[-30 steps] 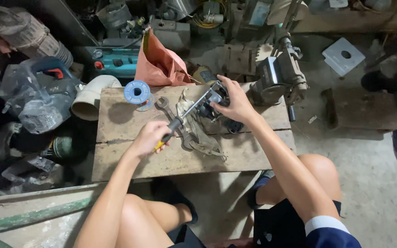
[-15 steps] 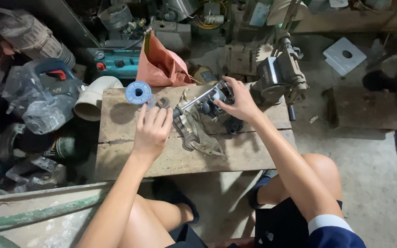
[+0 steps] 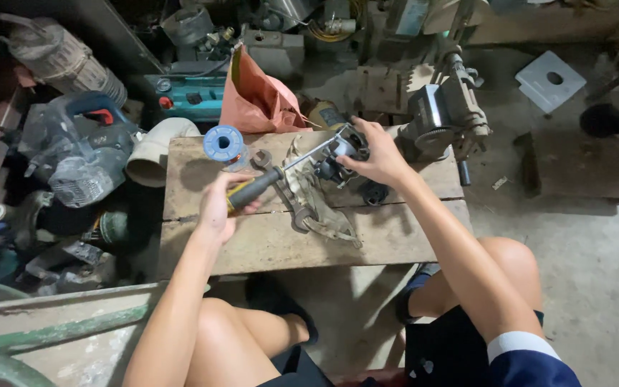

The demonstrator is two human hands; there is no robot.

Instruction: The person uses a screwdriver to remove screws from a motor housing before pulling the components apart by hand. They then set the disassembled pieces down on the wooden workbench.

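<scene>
Screwdriver [image 3: 274, 175] gripped in left hand [image 3: 225, 206] fingers, right hand [image 3: 374, 154] fingers clasping small motor part [image 3: 338, 161] — wooden bench [image 3: 266, 244].

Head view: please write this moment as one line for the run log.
left hand: holds screwdriver | right hand: steadies motor part | tip: at part | surface: wooden bench | nearby: blue spool, rag

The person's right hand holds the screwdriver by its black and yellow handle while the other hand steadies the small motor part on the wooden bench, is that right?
Not quite: the head view shows the left hand holding the screwdriver, and the right hand steadies the small motor part on the wooden bench.
</scene>
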